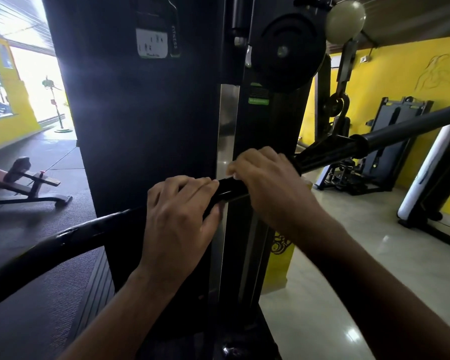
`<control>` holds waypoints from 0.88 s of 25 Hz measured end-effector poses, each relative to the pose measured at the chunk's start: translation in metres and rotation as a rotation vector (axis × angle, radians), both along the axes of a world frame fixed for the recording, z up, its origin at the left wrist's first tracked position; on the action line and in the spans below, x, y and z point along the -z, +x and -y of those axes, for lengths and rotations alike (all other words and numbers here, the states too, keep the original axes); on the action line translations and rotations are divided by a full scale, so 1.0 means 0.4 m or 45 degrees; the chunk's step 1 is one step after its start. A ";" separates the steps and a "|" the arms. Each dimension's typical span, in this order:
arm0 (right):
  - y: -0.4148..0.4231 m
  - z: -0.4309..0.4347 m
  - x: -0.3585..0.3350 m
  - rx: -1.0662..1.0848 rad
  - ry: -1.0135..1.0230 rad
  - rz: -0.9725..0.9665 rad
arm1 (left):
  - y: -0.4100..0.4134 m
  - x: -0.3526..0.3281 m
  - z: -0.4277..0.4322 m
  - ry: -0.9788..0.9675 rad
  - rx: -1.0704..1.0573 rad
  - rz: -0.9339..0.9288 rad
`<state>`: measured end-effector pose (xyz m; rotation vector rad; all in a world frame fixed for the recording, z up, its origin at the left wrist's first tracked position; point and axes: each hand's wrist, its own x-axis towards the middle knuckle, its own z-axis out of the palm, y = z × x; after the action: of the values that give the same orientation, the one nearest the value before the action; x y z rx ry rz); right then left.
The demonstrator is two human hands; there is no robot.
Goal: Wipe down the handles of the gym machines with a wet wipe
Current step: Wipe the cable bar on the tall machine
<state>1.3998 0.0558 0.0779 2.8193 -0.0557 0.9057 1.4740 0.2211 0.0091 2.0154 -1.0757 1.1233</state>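
Black bar (pixel 63 237) — yellow walls (pixel 390 74)

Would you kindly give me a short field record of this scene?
place: gym with yellow walls
bar: black bar, crosses in front of the dark machine, rising to the right
left hand: left hand grips the bar
right hand: right hand curled over the bar, close beside the left
wipe: not plainly visible
background: bench at far left
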 end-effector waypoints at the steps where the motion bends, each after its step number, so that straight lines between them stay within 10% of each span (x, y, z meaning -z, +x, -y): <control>1: 0.006 0.004 -0.028 0.008 -0.008 -0.054 | -0.002 -0.002 0.004 0.005 0.003 0.000; 15: 0.054 0.031 -0.165 0.042 0.393 -0.770 | -0.014 -0.018 0.027 0.053 0.054 -0.009; 22: 0.051 0.041 -0.154 0.266 0.139 -0.548 | -0.014 -0.030 0.042 0.053 0.034 -0.018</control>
<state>1.4200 0.0393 0.1395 2.9685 -0.3407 0.2503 1.4684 0.2044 0.0210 2.0323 -1.1245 1.0799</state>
